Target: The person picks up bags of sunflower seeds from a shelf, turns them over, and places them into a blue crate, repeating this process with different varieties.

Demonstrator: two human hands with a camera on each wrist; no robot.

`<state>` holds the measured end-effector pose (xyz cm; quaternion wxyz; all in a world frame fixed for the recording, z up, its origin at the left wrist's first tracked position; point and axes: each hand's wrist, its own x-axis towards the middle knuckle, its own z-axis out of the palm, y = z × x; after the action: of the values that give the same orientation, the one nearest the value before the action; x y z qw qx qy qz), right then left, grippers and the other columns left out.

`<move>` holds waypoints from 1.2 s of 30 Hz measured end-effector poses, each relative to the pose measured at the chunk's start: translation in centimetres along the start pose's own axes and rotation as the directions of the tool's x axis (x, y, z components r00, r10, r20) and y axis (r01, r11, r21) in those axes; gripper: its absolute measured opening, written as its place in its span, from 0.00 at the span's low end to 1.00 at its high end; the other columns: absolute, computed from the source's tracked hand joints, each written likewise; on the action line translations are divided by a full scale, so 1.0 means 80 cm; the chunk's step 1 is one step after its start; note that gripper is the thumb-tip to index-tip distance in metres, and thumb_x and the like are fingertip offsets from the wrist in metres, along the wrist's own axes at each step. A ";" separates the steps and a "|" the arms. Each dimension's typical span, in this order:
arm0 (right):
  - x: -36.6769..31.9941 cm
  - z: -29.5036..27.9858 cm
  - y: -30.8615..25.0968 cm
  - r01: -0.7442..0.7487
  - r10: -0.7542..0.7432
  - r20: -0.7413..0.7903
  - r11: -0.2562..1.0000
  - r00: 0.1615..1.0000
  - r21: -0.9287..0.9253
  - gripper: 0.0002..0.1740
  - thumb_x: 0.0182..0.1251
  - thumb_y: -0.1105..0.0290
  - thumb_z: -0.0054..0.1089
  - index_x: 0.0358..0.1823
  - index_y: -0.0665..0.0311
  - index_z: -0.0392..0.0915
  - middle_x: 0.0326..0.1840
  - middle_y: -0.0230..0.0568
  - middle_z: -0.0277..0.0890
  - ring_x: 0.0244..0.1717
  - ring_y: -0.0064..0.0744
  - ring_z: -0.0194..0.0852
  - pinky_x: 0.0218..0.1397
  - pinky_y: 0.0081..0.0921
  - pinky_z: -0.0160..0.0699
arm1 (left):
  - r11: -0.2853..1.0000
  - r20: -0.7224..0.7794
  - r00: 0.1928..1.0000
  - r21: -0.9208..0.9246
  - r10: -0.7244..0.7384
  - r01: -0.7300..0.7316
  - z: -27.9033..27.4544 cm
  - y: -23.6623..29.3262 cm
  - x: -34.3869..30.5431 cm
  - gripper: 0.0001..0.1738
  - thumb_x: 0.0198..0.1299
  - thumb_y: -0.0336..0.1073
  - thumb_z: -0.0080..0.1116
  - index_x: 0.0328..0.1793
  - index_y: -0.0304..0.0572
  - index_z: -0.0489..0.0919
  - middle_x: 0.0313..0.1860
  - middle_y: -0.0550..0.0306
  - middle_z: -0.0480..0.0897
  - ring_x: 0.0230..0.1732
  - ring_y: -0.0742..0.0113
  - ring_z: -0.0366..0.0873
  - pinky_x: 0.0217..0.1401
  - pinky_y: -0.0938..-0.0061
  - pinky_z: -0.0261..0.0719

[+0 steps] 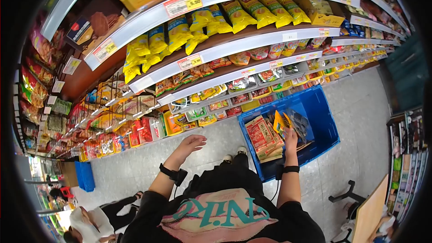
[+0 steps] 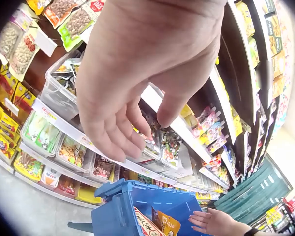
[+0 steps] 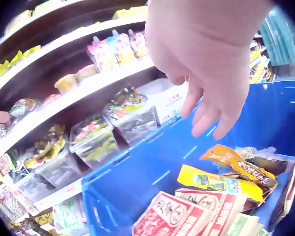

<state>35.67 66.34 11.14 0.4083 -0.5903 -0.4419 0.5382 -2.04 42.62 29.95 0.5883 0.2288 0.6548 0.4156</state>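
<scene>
My right hand (image 1: pixel 291 140) hangs over the blue crate (image 1: pixel 327 119) with its fingers loosely extended and nothing in them. In the right wrist view a yellow snack packet (image 3: pixel 221 183) and an orange-brown packet (image 3: pixel 243 167) lie below those fingers, apart from them. Red and cream flat packs (image 3: pixel 169 216) lie beside them in the crate, and dark packets (image 1: pixel 298 121) rest toward its far side. My left hand (image 1: pixel 189 147) hovers over the floor left of the crate, fingers relaxed and holding nothing; the left wrist view shows it before the shelves.
Shelves (image 1: pixel 265 36) of snacks curve across the front, with yellow bags (image 1: pixel 238 15) above and clear plastic bins (image 3: pixel 93 142) lower down. The grey floor (image 1: pixel 216 139) lies between them and me. A person in white (image 1: pixel 92 220) is at lower left; a wooden board (image 1: pixel 371 207) stands at right.
</scene>
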 end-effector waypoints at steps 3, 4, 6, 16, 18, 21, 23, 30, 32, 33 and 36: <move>-0.059 0.013 -0.032 -0.119 0.113 0.212 0.993 0.971 0.017 0.36 0.73 0.42 0.44 0.61 0.70 0.73 0.55 0.43 0.79 0.54 0.33 0.79 0.54 0.25 0.70 | 0.999 0.048 0.999 -0.033 0.019 -0.017 -0.007 -0.017 0.002 0.19 0.69 0.44 0.54 0.59 0.41 0.75 0.57 0.57 0.80 0.60 0.65 0.77 0.62 0.69 0.73; -0.077 0.021 -0.031 -0.148 0.136 0.213 0.988 0.968 0.041 0.34 0.73 0.43 0.45 0.59 0.70 0.74 0.51 0.40 0.80 0.50 0.31 0.80 0.53 0.26 0.71 | 0.999 0.060 0.998 -0.045 0.006 -0.003 -0.006 -0.023 0.004 0.19 0.68 0.45 0.55 0.59 0.42 0.76 0.57 0.57 0.80 0.59 0.65 0.77 0.62 0.69 0.73; -0.114 0.030 -0.047 -0.130 0.124 0.316 0.992 0.941 -0.003 0.29 0.74 0.48 0.47 0.55 0.70 0.76 0.48 0.39 0.81 0.48 0.30 0.80 0.51 0.27 0.72 | 0.997 0.102 0.995 -0.072 -0.002 0.010 -0.003 -0.038 0.009 0.19 0.68 0.46 0.55 0.58 0.42 0.76 0.57 0.57 0.80 0.59 0.65 0.77 0.61 0.69 0.73; -0.201 0.032 -0.093 0.086 0.022 0.464 0.974 0.885 -0.211 0.20 0.73 0.60 0.54 0.52 0.72 0.77 0.43 0.41 0.82 0.45 0.27 0.79 0.51 0.24 0.77 | 0.997 0.230 0.972 -0.060 -0.043 0.059 0.062 -0.075 0.006 0.20 0.67 0.44 0.55 0.59 0.41 0.75 0.56 0.57 0.80 0.59 0.66 0.76 0.62 0.70 0.73; -0.201 0.019 -0.091 0.185 -0.039 0.460 0.943 0.887 -0.276 0.20 0.72 0.61 0.55 0.53 0.72 0.77 0.43 0.43 0.82 0.44 0.27 0.80 0.49 0.24 0.77 | 0.996 0.219 0.974 -0.051 -0.058 0.071 0.077 -0.081 0.007 0.18 0.68 0.42 0.55 0.58 0.40 0.76 0.55 0.58 0.81 0.57 0.67 0.77 0.60 0.69 0.74; -0.198 -0.015 -0.089 0.162 0.016 0.459 0.924 0.888 -0.345 0.20 0.71 0.60 0.56 0.54 0.70 0.78 0.43 0.44 0.82 0.43 0.28 0.80 0.49 0.25 0.77 | 0.997 0.249 0.965 0.020 -0.079 0.077 0.107 -0.085 0.008 0.20 0.67 0.45 0.55 0.60 0.42 0.75 0.57 0.58 0.80 0.59 0.66 0.76 0.63 0.69 0.71; -0.194 -0.046 -0.086 0.118 0.065 0.453 0.923 0.889 -0.365 0.19 0.72 0.60 0.56 0.53 0.70 0.78 0.42 0.41 0.82 0.43 0.27 0.79 0.48 0.25 0.76 | 0.996 0.249 0.965 0.027 -0.084 0.080 0.137 -0.088 0.011 0.20 0.67 0.45 0.55 0.60 0.42 0.75 0.57 0.58 0.80 0.60 0.66 0.76 0.63 0.69 0.71; -0.143 -0.209 -0.040 0.192 0.020 0.509 0.913 0.861 -0.361 0.17 0.70 0.62 0.57 0.50 0.69 0.78 0.43 0.44 0.83 0.42 0.31 0.80 0.48 0.28 0.79 | 0.999 0.207 0.978 0.017 -0.039 0.037 0.308 -0.103 0.043 0.19 0.69 0.42 0.53 0.60 0.40 0.75 0.56 0.57 0.80 0.58 0.66 0.77 0.62 0.68 0.73; -0.119 -0.257 -0.033 0.204 0.012 0.516 0.910 0.857 -0.360 0.17 0.69 0.62 0.58 0.50 0.68 0.79 0.43 0.45 0.83 0.42 0.35 0.82 0.48 0.30 0.79 | 0.998 0.210 0.976 0.043 -0.050 0.042 0.359 -0.105 0.061 0.19 0.69 0.43 0.53 0.60 0.40 0.75 0.60 0.53 0.78 0.60 0.63 0.76 0.62 0.68 0.74; -0.107 -0.276 -0.035 0.205 0.033 0.515 0.894 0.857 -0.398 0.17 0.68 0.62 0.58 0.50 0.68 0.79 0.43 0.46 0.83 0.43 0.37 0.82 0.48 0.30 0.80 | 0.996 0.200 0.979 0.084 -0.050 0.034 0.388 -0.099 0.070 0.20 0.69 0.42 0.52 0.61 0.38 0.74 0.60 0.52 0.78 0.60 0.64 0.76 0.62 0.69 0.74; -0.077 -0.320 -0.034 0.208 0.043 0.500 0.875 0.865 -0.436 0.17 0.67 0.62 0.59 0.49 0.68 0.80 0.43 0.48 0.83 0.43 0.40 0.83 0.48 0.31 0.80 | 0.992 0.258 0.964 0.123 -0.068 0.037 0.459 -0.084 0.105 0.22 0.69 0.43 0.53 0.62 0.36 0.73 0.60 0.52 0.78 0.60 0.67 0.76 0.63 0.71 0.74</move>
<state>60.72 61.02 17.70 0.1470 -0.4942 -0.6755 0.5271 32.81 55.62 20.98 0.6660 0.2985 0.6004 0.3269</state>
